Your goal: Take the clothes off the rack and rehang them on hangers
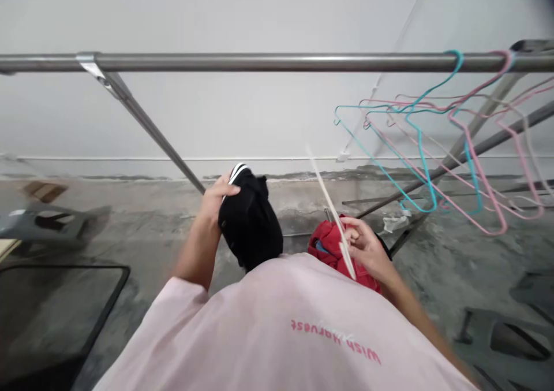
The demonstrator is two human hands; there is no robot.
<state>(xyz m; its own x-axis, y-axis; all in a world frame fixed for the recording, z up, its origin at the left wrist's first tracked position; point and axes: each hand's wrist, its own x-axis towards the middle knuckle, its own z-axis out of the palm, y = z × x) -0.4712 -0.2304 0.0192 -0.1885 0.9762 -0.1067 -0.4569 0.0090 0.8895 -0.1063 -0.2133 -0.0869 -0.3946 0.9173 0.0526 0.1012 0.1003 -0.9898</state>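
Black fabric bundle with a white-striped edge (253, 223): below the middle of the long grey metal rail (277, 62), clear of it, in the person's left hand.
Left hand (215, 201): pinching the striped edge of the bundle, thumb laid over the front; the other fingers are mostly hidden.
Right hand (367, 246): fingers curled, pinching a thin white hanger, blurred (324, 189), which slants below the rail, apart from it.
Crumpled red cloth (322, 238): lower than the rail, right of the black bundle, partly behind the white hanger and right hand; whether the hand grips it too, one cannot tell.
Teal wire hanger (426, 166) and pink wire hanger (474, 159): hooked over the rail near its right end, among others.
Slanting metal leg (151, 122): running down from the rail's left part.
Pale pink T-shirt with red lettering (242, 327): worn by the person, far below the rail.
Grey plastic stool (511, 339): on the floor, well below the rail's right end.
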